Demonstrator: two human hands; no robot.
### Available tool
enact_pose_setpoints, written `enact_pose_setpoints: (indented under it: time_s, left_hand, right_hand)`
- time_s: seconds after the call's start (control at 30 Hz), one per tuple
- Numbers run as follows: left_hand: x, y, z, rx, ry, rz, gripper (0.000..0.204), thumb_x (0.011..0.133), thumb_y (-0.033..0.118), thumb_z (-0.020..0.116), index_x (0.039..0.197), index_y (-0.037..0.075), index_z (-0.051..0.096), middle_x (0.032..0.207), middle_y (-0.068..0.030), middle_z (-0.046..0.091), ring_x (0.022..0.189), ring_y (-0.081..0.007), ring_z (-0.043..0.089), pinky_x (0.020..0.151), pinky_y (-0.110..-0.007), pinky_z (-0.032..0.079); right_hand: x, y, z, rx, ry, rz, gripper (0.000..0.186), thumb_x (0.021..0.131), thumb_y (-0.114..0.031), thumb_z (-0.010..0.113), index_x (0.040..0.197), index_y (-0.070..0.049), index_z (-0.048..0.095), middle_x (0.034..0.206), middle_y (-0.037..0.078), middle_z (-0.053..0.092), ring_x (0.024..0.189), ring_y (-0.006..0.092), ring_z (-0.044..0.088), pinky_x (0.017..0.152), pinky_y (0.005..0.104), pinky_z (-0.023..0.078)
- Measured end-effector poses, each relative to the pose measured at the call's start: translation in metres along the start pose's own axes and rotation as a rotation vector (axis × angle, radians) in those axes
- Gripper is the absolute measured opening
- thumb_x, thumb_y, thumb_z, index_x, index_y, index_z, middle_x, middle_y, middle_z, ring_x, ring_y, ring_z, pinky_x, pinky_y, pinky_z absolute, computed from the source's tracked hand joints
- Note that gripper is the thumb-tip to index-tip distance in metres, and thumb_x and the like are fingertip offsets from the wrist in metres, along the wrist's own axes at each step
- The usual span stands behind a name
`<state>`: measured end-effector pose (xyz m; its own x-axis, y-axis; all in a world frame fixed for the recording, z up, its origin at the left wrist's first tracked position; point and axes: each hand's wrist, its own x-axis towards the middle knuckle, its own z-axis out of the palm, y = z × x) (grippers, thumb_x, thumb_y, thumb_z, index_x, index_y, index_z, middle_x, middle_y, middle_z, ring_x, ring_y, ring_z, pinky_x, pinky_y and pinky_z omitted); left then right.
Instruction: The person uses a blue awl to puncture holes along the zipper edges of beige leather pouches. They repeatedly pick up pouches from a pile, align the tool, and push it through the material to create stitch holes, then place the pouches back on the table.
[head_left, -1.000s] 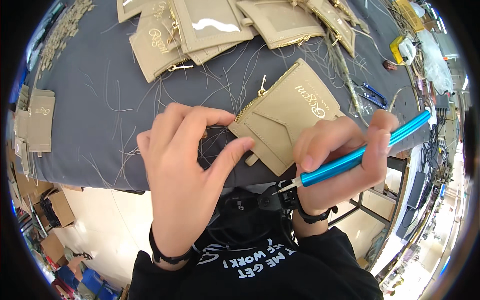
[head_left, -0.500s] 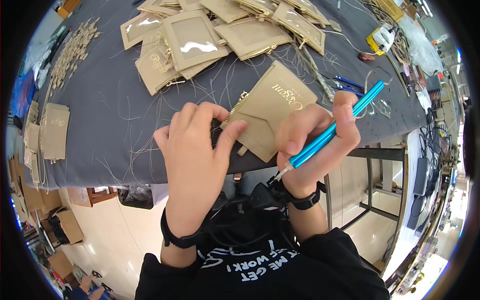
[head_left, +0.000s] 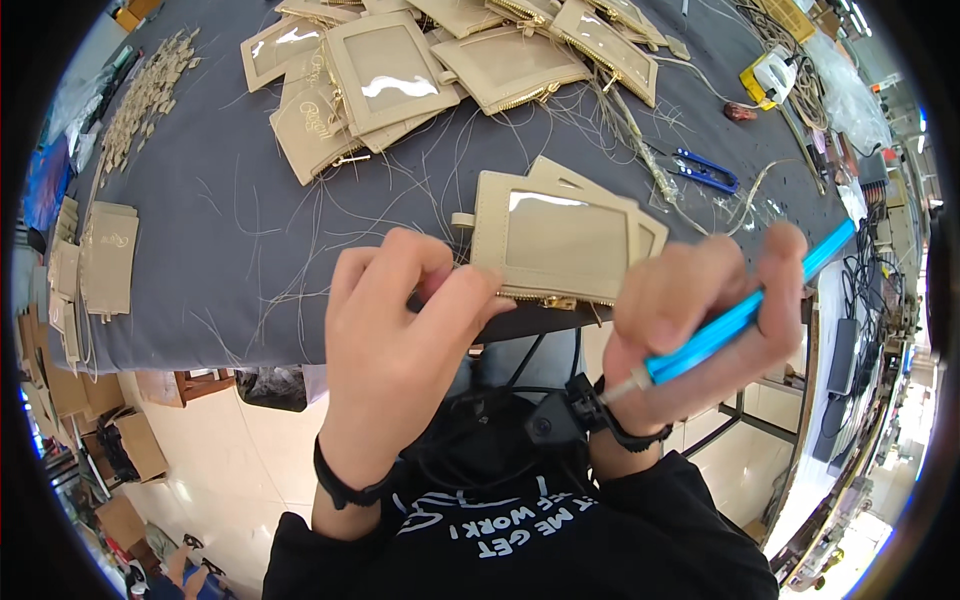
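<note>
Mid-frame, a beige zippered card wallet (head_left: 570, 240) stretches lengthwise left-to-right, tab (head_left: 462, 219) leftward. Left hand (head_left: 395, 330) pinches its corner; right hand (head_left: 690, 310) grips a blue pen-shaped tool (head_left: 712, 337).

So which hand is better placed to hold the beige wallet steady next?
Probably the left hand: it seems to pinch the beige wallet at its zipped corner, and no tool shows in it. The right hand is wrapped around the blue tool.
</note>
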<state>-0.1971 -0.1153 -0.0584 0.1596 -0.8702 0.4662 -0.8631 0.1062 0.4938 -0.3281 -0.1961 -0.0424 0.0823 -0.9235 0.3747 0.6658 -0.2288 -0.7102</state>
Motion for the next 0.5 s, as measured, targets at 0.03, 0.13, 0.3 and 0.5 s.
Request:
enact_pose_setpoints:
  time_s: [0.03,0.13,0.3,0.5]
  left_hand:
    - [0.001,-0.001,0.003,0.025,-0.012,-0.01,0.027,0.058,0.002,0.075,0.081,0.005,0.063,0.08,-0.0045,0.045,0.064,-0.0155,0.045,0.055,-0.028,0.038]
    - [0.005,-0.001,0.008,-0.018,-0.021,-0.158,0.026,0.059,0.008,0.077,0.08,0.006,0.062,0.079,-0.0036,0.046,0.063,-0.0152,0.043,0.055,-0.027,0.037]
    - [-0.002,-0.015,0.007,-0.064,-0.066,-0.192,0.026,0.059,0.011,0.078,0.079,0.005,0.062,0.077,-0.0034,0.047,0.066,-0.0154,0.046,0.056,-0.027,0.038]
    - [-0.004,-0.02,0.001,-0.141,-0.106,-0.238,0.006,0.074,0.005,0.067,0.078,0.003,0.063,0.076,-0.005,0.048,0.066,-0.0143,0.047,0.055,-0.024,0.037]
  right_hand:
    - [0.0,0.006,0.003,-0.068,0.02,0.039,0.029,0.095,-0.031,0.03,0.108,-0.008,0.042,0.049,0.006,0.041,0.033,0.0121,0.032,0.031,0.0261,0.026]
    - [0.013,0.017,0.006,-0.193,-0.018,0.162,0.028,0.096,-0.032,0.033,0.109,-0.007,0.035,0.057,0.011,0.049,0.039,0.0144,0.041,0.036,0.0251,0.032]
    - [0.018,0.032,0.004,-0.443,-0.12,0.214,0.026,0.096,-0.032,0.034,0.104,-0.007,0.032,0.063,0.018,0.054,0.044,0.0173,0.048,0.042,0.0236,0.04]
    - [0.013,0.04,0.008,-0.649,-0.143,0.158,0.03,0.096,-0.035,0.034,0.095,-0.005,0.034,0.054,0.015,0.053,0.037,0.0137,0.044,0.038,0.0202,0.036]
